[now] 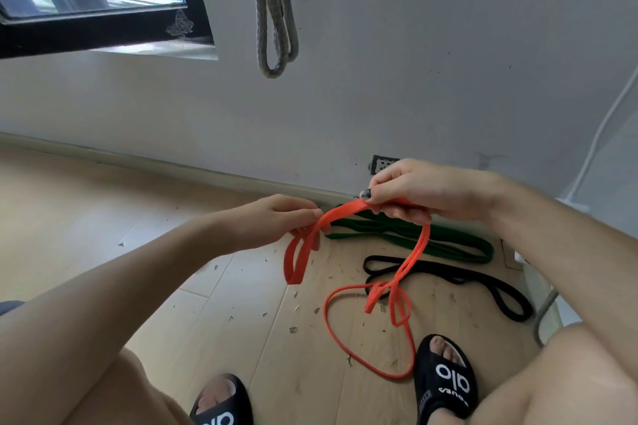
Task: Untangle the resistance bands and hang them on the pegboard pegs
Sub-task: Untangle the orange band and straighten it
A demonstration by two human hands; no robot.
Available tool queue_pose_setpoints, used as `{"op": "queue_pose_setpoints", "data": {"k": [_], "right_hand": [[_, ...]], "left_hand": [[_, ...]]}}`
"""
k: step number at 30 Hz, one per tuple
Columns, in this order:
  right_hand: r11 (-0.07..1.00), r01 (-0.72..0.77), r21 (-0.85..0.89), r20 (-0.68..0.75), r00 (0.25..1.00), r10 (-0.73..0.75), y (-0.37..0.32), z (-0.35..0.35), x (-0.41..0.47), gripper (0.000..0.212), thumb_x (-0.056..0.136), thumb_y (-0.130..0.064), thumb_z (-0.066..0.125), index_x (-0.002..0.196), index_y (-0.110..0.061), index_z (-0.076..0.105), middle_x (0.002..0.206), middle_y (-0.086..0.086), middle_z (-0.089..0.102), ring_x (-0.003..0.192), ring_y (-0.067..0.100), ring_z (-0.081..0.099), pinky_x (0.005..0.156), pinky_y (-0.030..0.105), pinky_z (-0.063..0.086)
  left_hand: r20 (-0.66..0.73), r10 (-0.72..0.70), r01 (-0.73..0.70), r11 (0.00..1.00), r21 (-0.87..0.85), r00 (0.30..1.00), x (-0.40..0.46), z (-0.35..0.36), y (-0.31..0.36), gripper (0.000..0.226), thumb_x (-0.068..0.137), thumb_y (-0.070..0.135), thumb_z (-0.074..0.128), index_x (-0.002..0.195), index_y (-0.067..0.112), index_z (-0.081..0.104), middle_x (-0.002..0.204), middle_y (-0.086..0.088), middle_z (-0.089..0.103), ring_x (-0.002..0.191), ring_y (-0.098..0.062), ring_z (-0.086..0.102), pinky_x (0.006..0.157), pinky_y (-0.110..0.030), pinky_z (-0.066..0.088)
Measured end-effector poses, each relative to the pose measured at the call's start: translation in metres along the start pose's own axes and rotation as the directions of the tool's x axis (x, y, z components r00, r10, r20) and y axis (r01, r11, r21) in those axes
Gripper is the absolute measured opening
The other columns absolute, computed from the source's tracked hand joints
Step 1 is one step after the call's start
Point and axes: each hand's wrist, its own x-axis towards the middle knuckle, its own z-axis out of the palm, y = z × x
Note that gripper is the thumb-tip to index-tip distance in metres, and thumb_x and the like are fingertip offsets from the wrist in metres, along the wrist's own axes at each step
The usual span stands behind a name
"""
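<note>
the person holds the orange band [345,214] up between both hands, above the wooden floor [103,217]; the left hand [276,217] pinches 1 end with its fingers curled together round the flat strip, a short loop hanging below it; the right hand [414,193] clamps the strip too, thumb on top and fingers curled under. from the right hand 2 strands drop to a knot [383,293] low down, with a big loop trailing to the floor near the right sandal [445,379]. the green band [431,241] and the black band [466,279] lie on the floor by the far wall, to the right; a grey band [276,28] already hangs on the wall above; no peg shows in view. the risk is that pulling the hands apart would likely tighten the knot rather than free it; the trailing loop could catch under the sandal; a stretched band could slip from a pinch and snap back at the hands.
</note>
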Motion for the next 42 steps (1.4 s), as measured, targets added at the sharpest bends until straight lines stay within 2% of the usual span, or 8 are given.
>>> {"op": "queue_pose_setpoints", "data": {"k": [7,13,18,21,24,29,36,42], "right_hand": [[0.999,-0.033,0.04,-0.111,0.993,0.037,0.011,-0.008,-0.001,0.028,0.103,-0.022,0.057,0.088,-0.001,0.065,0.059,0.003,0.048,0.038,0.011,0.031,0.036,0.021,0.023],[0.997,-0.044,0.06,-0.128,0.99,0.051,0.014,-0.013,-0.003,0.027,0.103,-0.022,0.057,0.088,0.0,0.066,0.062,0.005,0.048,0.038,0.01,0.032,0.036,0.02,0.025],[0.997,-0.028,0.065,-0.119,0.992,0.036,0.012,-0.009,-0.002,0.027,0.102,-0.022,0.058,0.086,-0.002,0.067,0.061,0.004,0.048,0.041,0.012,0.031,0.036,0.02,0.025],[0.996,-0.021,0.082,-0.113,0.993,0.03,0.01,-0.007,0.001,0.027,0.102,-0.024,0.058,0.085,-0.004,0.066,0.061,0.004,0.047,0.042,0.012,0.031,0.036,0.02,0.024],[0.993,-0.012,0.116,-0.118,0.993,0.026,0.007,-0.005,0.003,0.028,0.102,-0.025,0.058,0.088,-0.002,0.065,0.059,0.003,0.046,0.041,0.011,0.03,0.037,0.02,0.023],[0.985,0.01,0.173,-0.126,0.992,0.012,0.003,-0.003,0.002,0.028,0.103,-0.025,0.058,0.086,-0.003,0.065,0.057,0.001,0.046,0.041,0.01,0.031,0.037,0.019,0.023],[0.986,-0.041,0.163,-0.182,0.981,0.071,0.008,-0.009,0.001,0.026,0.103,-0.021,0.056,0.085,-0.003,0.064,0.056,0.0,0.046,0.041,0.011,0.031,0.037,0.02,0.023],[0.978,-0.079,0.192,-0.197,0.973,0.118,0.014,-0.015,0.0,0.025,0.103,-0.02,0.056,0.086,-0.003,0.064,0.057,0.0,0.047,0.041,0.01,0.032,0.038,0.019,0.025]], "left_hand": [[0.066,-0.258,0.259,0.855,-0.448,0.964,-0.006,-0.014,-0.032,0.035,0.107,0.012,0.039,0.114,0.001,0.071,0.096,-0.019,0.07,0.092,-0.034,0.073,0.092,-0.041,0.059],[0.033,-0.273,0.23,0.73,-0.644,0.961,-0.009,-0.02,-0.044,0.024,0.101,-0.002,0.047,0.115,0.001,0.067,0.096,-0.015,0.069,0.094,-0.03,0.073,0.096,-0.047,0.058],[-0.035,-0.235,0.219,0.944,-0.249,0.971,-0.007,-0.007,-0.038,0.033,0.094,0.01,0.07,0.125,0.017,0.059,0.125,-0.008,0.065,0.111,-0.024,0.07,0.099,-0.039,0.058],[-0.076,-0.219,0.214,0.975,-0.064,0.973,-0.001,0.004,-0.03,0.051,0.081,0.041,0.085,0.119,0.029,0.054,0.123,0.002,0.064,0.107,-0.019,0.071,0.095,-0.042,0.06],[-0.081,-0.161,0.165,0.985,0.045,0.984,0.005,0.015,-0.022,0.044,0.082,0.04,0.084,0.109,0.027,0.052,0.116,-0.004,0.064,0.104,-0.024,0.071,0.089,-0.042,0.061],[-0.199,-0.086,0.103,0.992,0.075,0.976,0.014,0.013,-0.024,0.014,0.097,0.02,0.069,0.092,0.017,0.056,0.095,-0.004,0.072,0.084,-0.016,0.077,0.082,-0.041,0.064],[-0.363,-0.047,0.06,0.998,0.024,0.931,0.007,-0.004,-0.035,0.025,0.084,0.009,0.082,0.092,0.008,0.058,0.086,-0.006,0.079,0.079,-0.023,0.076,0.079,-0.043,0.063],[-0.338,-0.042,-0.05,0.965,-0.257,0.94,-0.005,-0.016,-0.029,0.025,0.087,0.004,0.077,0.092,-0.012,0.059,0.077,-0.009,0.074,0.071,-0.012,0.069,0.067,-0.018,0.053]]}}
